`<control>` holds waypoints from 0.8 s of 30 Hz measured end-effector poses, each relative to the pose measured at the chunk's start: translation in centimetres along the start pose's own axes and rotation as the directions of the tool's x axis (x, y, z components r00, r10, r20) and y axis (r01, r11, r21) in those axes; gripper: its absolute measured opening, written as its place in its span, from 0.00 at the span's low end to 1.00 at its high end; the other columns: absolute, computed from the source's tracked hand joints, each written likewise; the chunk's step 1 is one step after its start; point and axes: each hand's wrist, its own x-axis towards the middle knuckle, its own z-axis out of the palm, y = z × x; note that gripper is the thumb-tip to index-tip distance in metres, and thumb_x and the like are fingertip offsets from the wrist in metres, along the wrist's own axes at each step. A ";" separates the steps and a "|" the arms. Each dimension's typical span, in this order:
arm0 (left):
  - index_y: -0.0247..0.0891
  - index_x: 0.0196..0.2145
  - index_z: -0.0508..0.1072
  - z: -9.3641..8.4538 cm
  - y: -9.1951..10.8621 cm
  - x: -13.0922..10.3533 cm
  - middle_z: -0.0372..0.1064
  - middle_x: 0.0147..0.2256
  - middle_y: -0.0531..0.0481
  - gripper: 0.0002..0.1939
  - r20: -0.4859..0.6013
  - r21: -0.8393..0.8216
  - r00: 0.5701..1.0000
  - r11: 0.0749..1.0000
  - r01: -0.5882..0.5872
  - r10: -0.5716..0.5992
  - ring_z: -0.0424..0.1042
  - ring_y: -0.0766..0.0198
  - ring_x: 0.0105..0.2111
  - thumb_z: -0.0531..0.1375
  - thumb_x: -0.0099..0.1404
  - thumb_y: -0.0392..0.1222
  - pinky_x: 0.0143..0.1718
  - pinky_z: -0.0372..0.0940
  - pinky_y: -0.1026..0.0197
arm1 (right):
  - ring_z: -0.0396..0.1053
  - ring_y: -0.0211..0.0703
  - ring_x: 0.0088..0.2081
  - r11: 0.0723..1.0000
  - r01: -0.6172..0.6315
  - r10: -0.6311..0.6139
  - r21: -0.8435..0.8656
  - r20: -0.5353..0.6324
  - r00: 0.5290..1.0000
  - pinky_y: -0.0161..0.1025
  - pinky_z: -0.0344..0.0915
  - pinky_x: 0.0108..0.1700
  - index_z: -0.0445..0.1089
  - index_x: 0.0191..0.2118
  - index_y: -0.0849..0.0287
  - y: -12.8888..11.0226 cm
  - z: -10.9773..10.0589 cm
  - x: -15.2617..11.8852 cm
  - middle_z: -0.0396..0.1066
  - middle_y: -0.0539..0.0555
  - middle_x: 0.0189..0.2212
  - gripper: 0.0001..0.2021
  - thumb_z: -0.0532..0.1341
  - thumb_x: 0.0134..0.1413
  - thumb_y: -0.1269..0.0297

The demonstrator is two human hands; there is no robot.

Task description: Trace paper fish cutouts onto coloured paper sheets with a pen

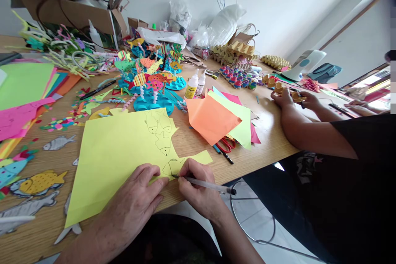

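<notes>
A large yellow sheet of paper (114, 152) lies at the table's front edge, its right side cut unevenly. Several fish outlines (163, 143) are drawn in black along that side. My right hand (198, 189) grips a pen (210, 185) with a clear barrel, its tip touching the lowest fish drawing (169, 167). My left hand (136, 194) rests flat on the paper just left of that drawing, fingers slightly bent and holding nothing.
Blue bases with paper fish (154, 86) stand behind the sheet, near glue bottles (192, 84). Orange paper (210, 119) covers part of red-handled scissors (227, 145). Fish cutouts (40, 182) lie at left. A co-worker's hands (284, 99) hold an egg-carton piece at right.
</notes>
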 end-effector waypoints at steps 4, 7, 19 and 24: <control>0.40 0.44 0.67 0.0 0.1 0.1 0.61 0.44 0.47 0.16 0.004 -0.015 1.000 1.000 0.002 -0.002 0.62 0.56 0.47 0.50 0.62 0.27 0.48 0.65 0.52 | 0.58 0.34 0.21 1.000 -0.004 0.004 0.001 0.004 1.000 0.32 0.55 0.25 0.59 0.23 0.57 0.0 0.0 0.0 0.59 0.44 0.17 0.05 0.54 0.45 0.73; 0.40 0.43 0.68 0.0 0.1 0.1 0.61 0.43 0.47 0.16 0.002 -0.015 1.000 1.000 0.004 -0.004 0.62 0.56 0.46 0.50 0.62 0.27 0.48 0.64 0.52 | 0.59 0.34 0.21 1.000 0.010 -0.009 -0.010 0.031 0.999 0.32 0.56 0.26 0.61 0.25 0.57 -0.1 0.1 0.0 0.61 0.45 0.18 0.05 0.54 0.46 0.73; 0.39 0.43 0.68 -0.3 0.2 0.2 0.61 0.43 0.47 0.15 0.004 -0.016 1.000 1.000 -0.008 0.008 0.62 0.56 0.46 0.50 0.62 0.26 0.48 0.65 0.53 | 0.59 0.35 0.22 1.000 0.006 -0.004 -0.023 0.060 0.998 0.32 0.56 0.27 0.60 0.25 0.57 -0.2 0.1 0.2 0.60 0.45 0.18 0.05 0.54 0.46 0.73; 0.40 0.43 0.68 -0.2 0.1 0.2 0.61 0.43 0.47 0.16 0.008 -0.020 1.000 1.000 0.011 -0.011 0.62 0.56 0.46 0.51 0.61 0.27 0.48 0.64 0.52 | 0.59 0.34 0.22 1.000 -0.002 0.003 -0.029 0.058 0.998 0.32 0.56 0.27 0.60 0.25 0.57 -0.3 0.1 0.2 0.61 0.45 0.19 0.05 0.54 0.46 0.73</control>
